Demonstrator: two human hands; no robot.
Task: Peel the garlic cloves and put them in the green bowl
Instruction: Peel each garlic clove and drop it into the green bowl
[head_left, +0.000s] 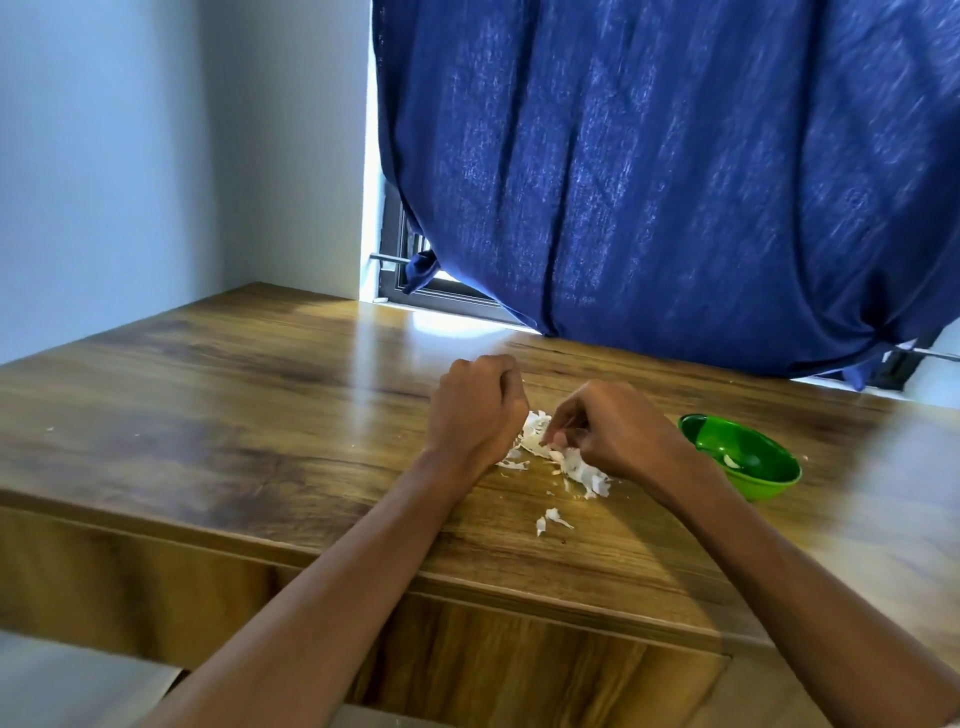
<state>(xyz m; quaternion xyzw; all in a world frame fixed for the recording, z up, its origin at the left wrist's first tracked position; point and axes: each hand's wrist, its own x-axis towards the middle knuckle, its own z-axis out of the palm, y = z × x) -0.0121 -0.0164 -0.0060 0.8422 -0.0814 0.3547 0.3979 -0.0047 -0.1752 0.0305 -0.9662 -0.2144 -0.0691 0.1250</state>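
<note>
Table (218, 395) beneath blue curtain (675, 171)

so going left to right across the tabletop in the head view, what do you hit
left hand → pile of garlic skins → right hand → green bowl; the pile partly runs under both hands.
</note>
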